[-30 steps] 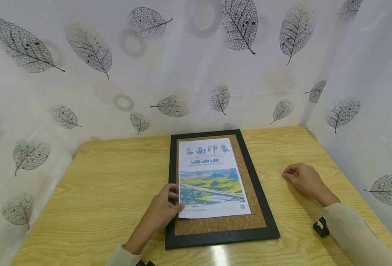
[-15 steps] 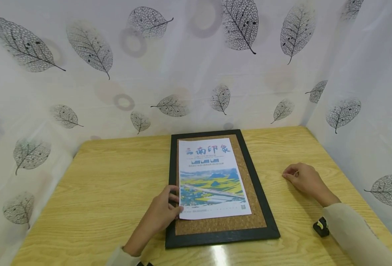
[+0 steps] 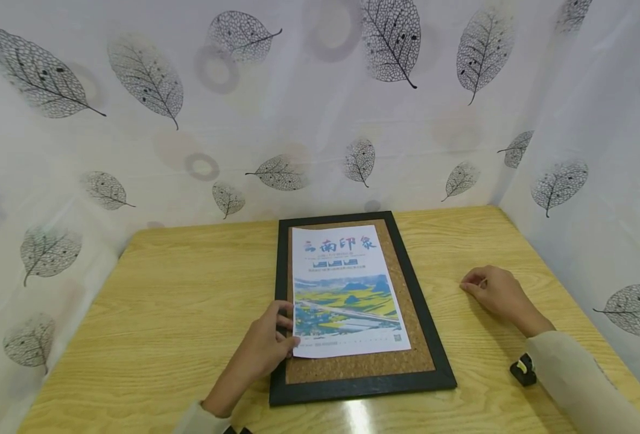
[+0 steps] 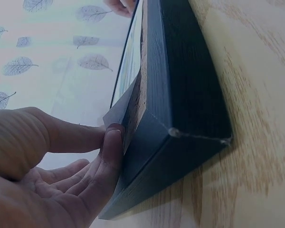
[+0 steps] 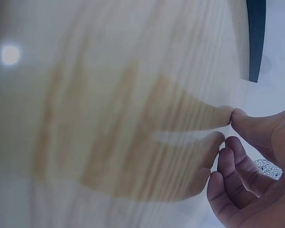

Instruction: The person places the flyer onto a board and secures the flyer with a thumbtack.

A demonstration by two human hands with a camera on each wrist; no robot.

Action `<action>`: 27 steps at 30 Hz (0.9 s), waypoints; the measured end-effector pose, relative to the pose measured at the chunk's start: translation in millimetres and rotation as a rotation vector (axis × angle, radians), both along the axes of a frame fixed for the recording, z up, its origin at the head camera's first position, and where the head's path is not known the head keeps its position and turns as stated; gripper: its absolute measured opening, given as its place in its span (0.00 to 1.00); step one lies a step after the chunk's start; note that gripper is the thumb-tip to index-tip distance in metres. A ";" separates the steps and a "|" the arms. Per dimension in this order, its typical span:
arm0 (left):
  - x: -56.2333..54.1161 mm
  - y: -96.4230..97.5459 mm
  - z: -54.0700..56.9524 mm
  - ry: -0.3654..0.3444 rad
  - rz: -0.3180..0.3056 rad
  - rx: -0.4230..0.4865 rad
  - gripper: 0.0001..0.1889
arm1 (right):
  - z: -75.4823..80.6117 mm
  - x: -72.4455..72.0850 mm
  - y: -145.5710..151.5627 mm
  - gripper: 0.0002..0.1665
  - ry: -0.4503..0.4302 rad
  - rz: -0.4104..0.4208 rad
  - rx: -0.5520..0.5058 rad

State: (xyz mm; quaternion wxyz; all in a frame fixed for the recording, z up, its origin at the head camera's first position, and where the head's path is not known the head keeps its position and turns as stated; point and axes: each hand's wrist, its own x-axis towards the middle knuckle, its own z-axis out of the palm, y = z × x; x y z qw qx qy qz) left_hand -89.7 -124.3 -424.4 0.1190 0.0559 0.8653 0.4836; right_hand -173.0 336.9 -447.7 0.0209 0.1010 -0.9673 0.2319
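Two hands, one sheet, one board, one table, listed for you from left to right. Your left hand, one, in a pale beige cloth sleeve: thumb and index finger pinch the sheet at its near left corner, other fingers bent over the board's left edge. One white rectangular printed paper sheet, bearing four large blue-to-red characters, three small blue pictures in a row and one yellow-green landscape. It lies to the right of your left hand and extends to the far side from the pinch; its corner at your fingertips stands lifted off the cork. One rectangular brown cork panel under the sheet, set within one black wood-grained frame. Your right hand, one, well apart from the sheet and to the right of the frame: fingers loosely curled, tips at the tabletop, thumb apart from them. One matching right sleeve, with one small black device beside its cuff. Beneath all, one pale wood-grained table; on the far side, one white leaf-printed backdrop.
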 end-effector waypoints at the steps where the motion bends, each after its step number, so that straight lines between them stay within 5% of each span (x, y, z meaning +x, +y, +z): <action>1: 0.0 0.2 -0.1 0.001 0.002 -0.002 0.30 | -0.1 -0.1 -0.1 0.06 0.001 0.000 0.001; 27: 1.8 -6.2 -1.5 0.203 0.074 -0.271 0.23 | 5.1 3.7 -6.6 0.05 0.023 0.013 -0.002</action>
